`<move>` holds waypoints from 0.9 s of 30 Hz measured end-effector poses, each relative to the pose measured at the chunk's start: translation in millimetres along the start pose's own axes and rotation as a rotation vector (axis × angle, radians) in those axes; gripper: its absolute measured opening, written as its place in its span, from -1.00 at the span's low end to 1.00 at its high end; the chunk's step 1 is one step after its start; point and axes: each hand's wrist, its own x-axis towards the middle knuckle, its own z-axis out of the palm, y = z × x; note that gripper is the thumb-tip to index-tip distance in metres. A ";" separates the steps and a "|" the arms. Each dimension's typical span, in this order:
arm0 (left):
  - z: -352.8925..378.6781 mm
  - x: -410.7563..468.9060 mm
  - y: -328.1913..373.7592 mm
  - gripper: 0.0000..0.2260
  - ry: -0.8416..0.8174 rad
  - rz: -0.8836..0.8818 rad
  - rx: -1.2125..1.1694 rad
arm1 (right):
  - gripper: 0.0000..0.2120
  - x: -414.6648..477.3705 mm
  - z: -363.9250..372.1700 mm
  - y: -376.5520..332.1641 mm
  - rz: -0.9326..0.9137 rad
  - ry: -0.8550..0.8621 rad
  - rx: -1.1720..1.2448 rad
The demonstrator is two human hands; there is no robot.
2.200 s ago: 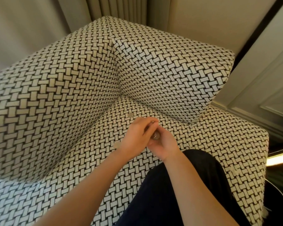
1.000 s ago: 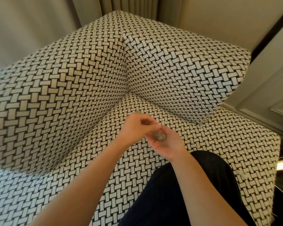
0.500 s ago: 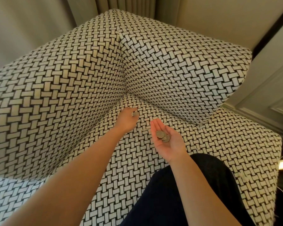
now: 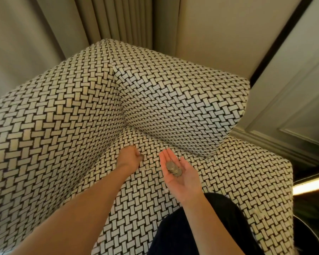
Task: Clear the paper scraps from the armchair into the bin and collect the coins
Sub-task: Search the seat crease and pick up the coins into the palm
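The armchair (image 4: 63, 126) has a black-and-white woven pattern. My left hand (image 4: 129, 156) reaches down to the seat near the back corner, its fingers curled and pinching a coin (image 4: 141, 157) at the fingertips. Beside it, my right hand (image 4: 179, 173) is held palm up over the seat with straight fingers. Several silver coins (image 4: 173, 169) lie stacked in that palm. A small pale scrap, hard to make out, seems to lie on the seat near its right edge (image 4: 258, 211).
My dark-trousered leg (image 4: 201, 232) rests against the seat front. A dark round rim, probably the bin (image 4: 313, 236), shows at the bottom right. Curtains (image 4: 118, 21) and a panelled wall (image 4: 293, 107) stand behind the chair.
My two hands were together over the seat. They have parted: the left hand reached out to the back corner and took a coin, and the right hand opened palm up with its coins.
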 end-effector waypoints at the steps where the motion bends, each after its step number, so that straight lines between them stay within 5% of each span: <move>1: -5.2 -4.1 3.1 -0.87 -0.028 0.014 -0.037 | -0.60 -2.7 3.5 -5.0 0.001 -0.012 0.016; 5: -44.9 -22.7 39.6 -0.89 -0.102 0.183 -0.272 | -0.60 -20.3 28.2 -43.1 -0.036 -0.050 -0.025; 12: -121.8 -37.8 156.6 -0.85 0.065 0.485 -0.574 | -0.55 -58.5 115.5 -128.5 -0.338 -0.179 -0.011; 20: -72.7 10.4 238.3 -0.82 0.201 0.690 -0.200 | -0.45 -24.1 159.9 -173.2 -0.458 -0.255 -0.044; 27: -51.7 7.8 247.3 -0.42 0.337 0.645 -0.010 | -0.37 14.0 157.3 -182.5 -0.572 -0.265 -0.473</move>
